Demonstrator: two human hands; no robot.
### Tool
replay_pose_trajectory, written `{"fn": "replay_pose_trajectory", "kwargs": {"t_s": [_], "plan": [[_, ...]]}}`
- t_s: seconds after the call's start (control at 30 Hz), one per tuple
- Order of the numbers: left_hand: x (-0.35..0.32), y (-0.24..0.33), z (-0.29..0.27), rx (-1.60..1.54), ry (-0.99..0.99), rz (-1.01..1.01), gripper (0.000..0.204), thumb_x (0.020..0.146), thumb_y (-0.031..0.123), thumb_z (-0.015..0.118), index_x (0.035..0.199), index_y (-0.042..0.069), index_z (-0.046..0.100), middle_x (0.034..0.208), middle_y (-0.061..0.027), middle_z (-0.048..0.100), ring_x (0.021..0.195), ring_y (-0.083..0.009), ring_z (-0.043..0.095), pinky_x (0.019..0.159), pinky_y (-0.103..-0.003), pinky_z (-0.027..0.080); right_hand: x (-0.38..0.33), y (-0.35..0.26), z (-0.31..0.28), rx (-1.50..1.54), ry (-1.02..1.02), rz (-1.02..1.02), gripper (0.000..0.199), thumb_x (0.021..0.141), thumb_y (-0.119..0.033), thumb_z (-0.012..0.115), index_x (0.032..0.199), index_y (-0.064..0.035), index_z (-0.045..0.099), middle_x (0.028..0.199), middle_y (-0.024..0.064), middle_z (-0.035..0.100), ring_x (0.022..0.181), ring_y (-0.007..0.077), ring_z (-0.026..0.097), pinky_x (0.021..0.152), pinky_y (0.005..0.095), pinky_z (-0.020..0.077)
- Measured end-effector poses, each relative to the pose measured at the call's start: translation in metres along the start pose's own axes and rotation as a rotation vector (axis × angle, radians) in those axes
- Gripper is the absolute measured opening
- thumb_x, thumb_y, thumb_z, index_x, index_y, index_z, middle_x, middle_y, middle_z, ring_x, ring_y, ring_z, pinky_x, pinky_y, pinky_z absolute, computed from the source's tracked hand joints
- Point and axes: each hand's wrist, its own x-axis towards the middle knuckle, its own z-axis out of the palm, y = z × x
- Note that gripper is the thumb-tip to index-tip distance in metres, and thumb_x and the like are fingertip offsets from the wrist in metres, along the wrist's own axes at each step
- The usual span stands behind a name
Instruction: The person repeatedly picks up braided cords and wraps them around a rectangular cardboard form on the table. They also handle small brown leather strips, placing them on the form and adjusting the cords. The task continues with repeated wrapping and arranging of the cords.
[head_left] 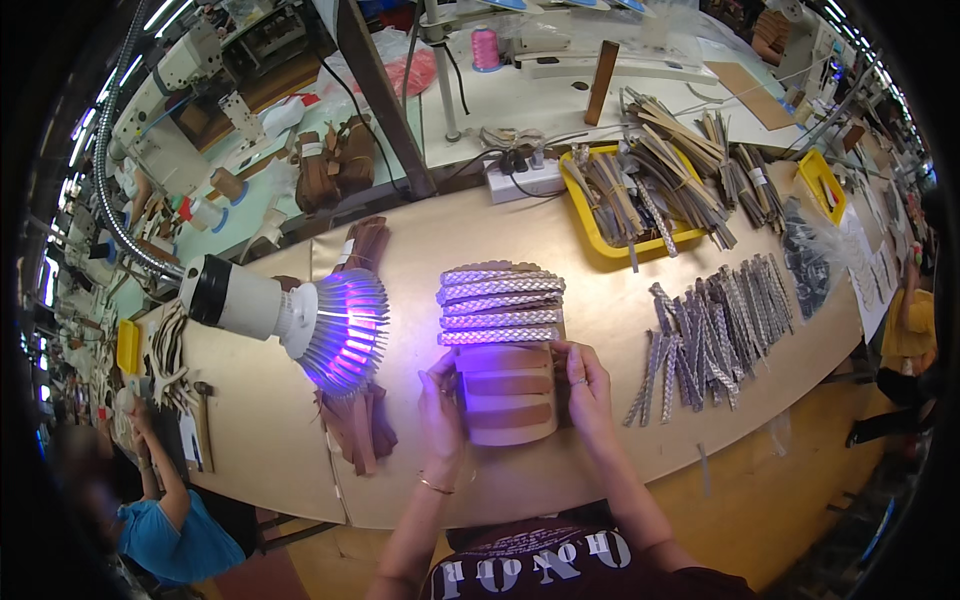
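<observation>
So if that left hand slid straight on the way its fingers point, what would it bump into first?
Probably the nearest silvery braided strip, around its left end, just ahead of the left hand, though depth is hard to judge from this view.

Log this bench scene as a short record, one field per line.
Left hand: at the left edge of the brown-and-tan pieces
Right hand: at their right edge
Grip: firmness unclear on both sides
Beyond the pieces: row of pale braided strips
Left: finned lamp, glowing purple
Right: spread of grey braided strips
Far right: yellow tray holding strip bundles
Lower left: co-worker in blue shirt
</observation>
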Motion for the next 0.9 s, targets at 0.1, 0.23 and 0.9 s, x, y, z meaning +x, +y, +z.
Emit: {"fn": "replay_pose_trajectory", "kwargs": {"t_s": [0.1,0.23,0.9], "plan": [[-0.017,-0.001,0.010,-0.040,0.032,-0.010,0.069,0.105,0.049,0.018,0.137,-0.006,0.043,0.134,-0.0169,0.052,0.123,-0.0237,0.049,0.108,-0.036,0.034,-0.012,0.003,0.006,-0.199,0.052,-0.139,0.032,0.102,-0.020,0.047,0.114,0.0047,0.062,0.105,0.0140,0.060,0.099,0.0225,0.058,0.090,0.0317,0.0449],[-0.030,-0.006,0.016,-0.032,0.096,0.025,0.068,0.105,0.049,0.019,0.137,-0.006,0.044,0.133,-0.0156,0.052,0.124,-0.0228,0.047,0.109,-0.037,0.033,-0.024,0.002,0.014,-0.233,0.113,-0.195,0.030,0.101,-0.018,0.046,0.114,0.0026,0.063,0.106,0.0165,0.060,0.101,0.0282,0.057,0.091,0.0341,0.0443],[-0.061,-0.005,-0.016,-0.005,0.260,-0.071,0.055,0.104,0.050,0.030,0.114,0.002,0.056,0.113,-0.0090,0.058,0.109,-0.0183,0.053,0.099,-0.033,0.038,-0.046,-0.025,-0.104,-0.607,0.284,-0.114,0.025,0.088,-0.018,0.067,0.107,-0.0029,0.061,0.103,0.0182,0.058,0.085,0.0344,0.062,0.071,0.0433,0.0506]]}}
